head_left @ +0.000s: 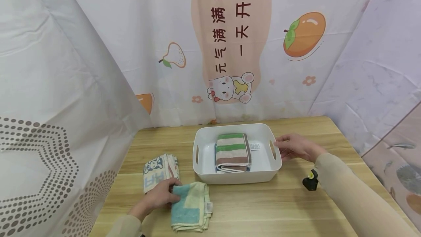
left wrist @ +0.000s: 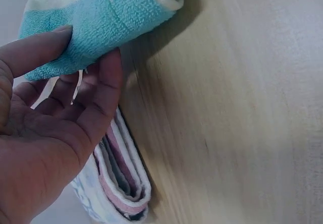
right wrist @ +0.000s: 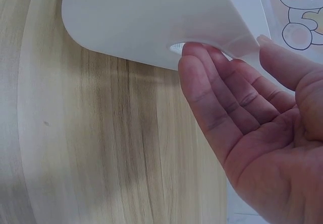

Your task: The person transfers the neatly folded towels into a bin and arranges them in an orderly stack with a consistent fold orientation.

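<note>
Head view: left hand [head_left: 160, 194] pinches teal towel [head_left: 188, 207], seven o'clock from basket [head_left: 236, 179]; keep folds together, right hand [head_left: 298, 147] gripping three-o'clock side.

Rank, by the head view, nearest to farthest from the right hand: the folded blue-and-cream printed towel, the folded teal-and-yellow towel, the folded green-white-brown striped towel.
1. Striped towel: left of the right hand, inside the white plastic basket.
2. Teal-and-yellow towel: farther left, pinched by the left hand.
3. Printed towel: farthest left, on the wooden table.
</note>
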The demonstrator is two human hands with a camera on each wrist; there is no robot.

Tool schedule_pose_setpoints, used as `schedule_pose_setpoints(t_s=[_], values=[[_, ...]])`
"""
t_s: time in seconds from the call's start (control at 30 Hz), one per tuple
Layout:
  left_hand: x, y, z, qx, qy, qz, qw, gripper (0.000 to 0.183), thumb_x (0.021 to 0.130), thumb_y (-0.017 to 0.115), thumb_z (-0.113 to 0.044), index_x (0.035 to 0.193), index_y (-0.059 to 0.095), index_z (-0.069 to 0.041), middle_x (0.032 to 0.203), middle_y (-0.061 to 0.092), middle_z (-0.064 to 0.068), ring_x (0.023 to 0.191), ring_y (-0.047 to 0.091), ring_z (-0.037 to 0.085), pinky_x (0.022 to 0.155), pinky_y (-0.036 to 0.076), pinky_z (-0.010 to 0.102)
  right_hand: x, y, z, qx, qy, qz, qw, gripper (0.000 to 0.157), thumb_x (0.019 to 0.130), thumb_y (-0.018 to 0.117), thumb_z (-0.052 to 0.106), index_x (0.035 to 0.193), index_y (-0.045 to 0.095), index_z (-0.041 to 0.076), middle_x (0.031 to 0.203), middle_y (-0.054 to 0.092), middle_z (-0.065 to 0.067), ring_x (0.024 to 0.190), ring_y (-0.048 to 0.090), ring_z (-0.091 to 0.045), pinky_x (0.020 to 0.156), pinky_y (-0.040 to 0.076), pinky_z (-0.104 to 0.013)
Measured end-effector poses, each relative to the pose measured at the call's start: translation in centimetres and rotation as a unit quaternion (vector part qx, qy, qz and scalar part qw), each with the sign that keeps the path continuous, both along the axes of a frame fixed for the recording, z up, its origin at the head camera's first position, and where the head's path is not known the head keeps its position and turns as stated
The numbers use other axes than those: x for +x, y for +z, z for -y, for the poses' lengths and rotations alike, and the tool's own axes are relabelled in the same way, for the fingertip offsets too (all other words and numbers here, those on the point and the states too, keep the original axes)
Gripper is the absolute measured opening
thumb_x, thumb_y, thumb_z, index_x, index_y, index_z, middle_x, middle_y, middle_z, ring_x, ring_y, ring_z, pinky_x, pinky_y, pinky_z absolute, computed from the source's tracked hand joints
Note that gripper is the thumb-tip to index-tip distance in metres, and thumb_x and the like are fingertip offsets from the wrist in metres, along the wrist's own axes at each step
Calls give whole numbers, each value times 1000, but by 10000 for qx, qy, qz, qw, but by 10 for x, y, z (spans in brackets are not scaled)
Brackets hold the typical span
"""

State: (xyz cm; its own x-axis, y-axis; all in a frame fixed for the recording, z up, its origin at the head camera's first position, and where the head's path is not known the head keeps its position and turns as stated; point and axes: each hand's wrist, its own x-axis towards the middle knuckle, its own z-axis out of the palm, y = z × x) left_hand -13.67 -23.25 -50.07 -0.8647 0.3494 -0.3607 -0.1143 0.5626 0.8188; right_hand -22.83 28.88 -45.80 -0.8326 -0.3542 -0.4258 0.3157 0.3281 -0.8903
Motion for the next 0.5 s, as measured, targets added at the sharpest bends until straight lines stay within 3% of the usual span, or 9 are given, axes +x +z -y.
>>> schedule_pose_setpoints(t_s=[0.17, 0.5], values=[[0, 2, -6, -158, -286, -415, 9986, 31, 79, 76, 0, 107, 64, -5, 93, 61, 7, 84, 56, 21, 62, 53, 30, 0, 0, 0, 23, 2, -34, 10000, 53, 105, 58, 24, 140, 46, -14, 104, 70, -19, 82, 71, -21, 80, 62, -39], [-1, 7, -16, -554, -636, -1389, 9867, 28, 80, 78, -2, 101, 65, -13, 97, 65, 0, 90, 58, 19, 76, 49, 26, 1, 1, 1, 69, -14, -69, 10000, 50, 106, 57, 22, 139, 47, -14, 102, 70, -20, 80, 71, -21, 83, 61, -42]])
